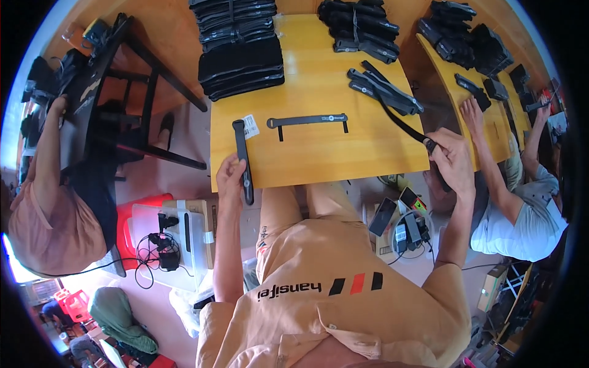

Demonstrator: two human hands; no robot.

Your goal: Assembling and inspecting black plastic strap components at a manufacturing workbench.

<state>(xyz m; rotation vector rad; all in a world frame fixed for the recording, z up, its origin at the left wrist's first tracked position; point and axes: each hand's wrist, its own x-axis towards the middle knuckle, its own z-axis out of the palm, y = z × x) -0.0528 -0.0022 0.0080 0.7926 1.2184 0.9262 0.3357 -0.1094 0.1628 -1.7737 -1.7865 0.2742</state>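
Note:
My left hand (231,175) pinches a dark strap (242,150) with a looped end, at the table's near left edge. Beside its looped end lies a white paper label (250,126). A similar grey-black strap (307,121) rests flat at the middle of the yellow table (331,156), with two short black strips below it. Off the near right corner, my right hand (453,161) is closed on the end of a long black strap (396,121). That strap stretches back to a loose pile of straps (368,84); its far end is lost among them.
Stacked black straps (241,67) stand at the far left of the table, a tied bundle (359,27) at the far right. Co-workers sit on both sides, the right one (521,208) at another yellow table. A black stool frame (153,92) and a plastic box with cables (184,239) are on the left.

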